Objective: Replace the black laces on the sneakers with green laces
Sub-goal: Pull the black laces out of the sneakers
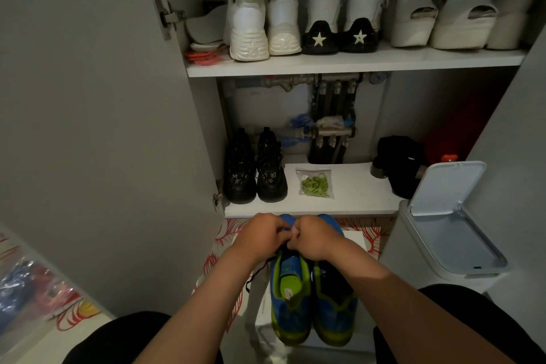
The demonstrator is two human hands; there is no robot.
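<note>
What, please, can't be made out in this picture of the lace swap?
Head view only.
Sneaker eyelets and lace there: covered by left hand and right hand.
Green laces' count: too small, bagged.
Box print: tiny, dim.
Plastic bag, left edge: blurred, cropped.

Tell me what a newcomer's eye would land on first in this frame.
The bright blue-and-green sneakers low in the centre draw the eye first. The left hand and right hand are curled together over one of them, where a black lace trails out. Just beyond, a clear bag of green laces lies on the lower shelf beside a pair of black shoes.
</note>
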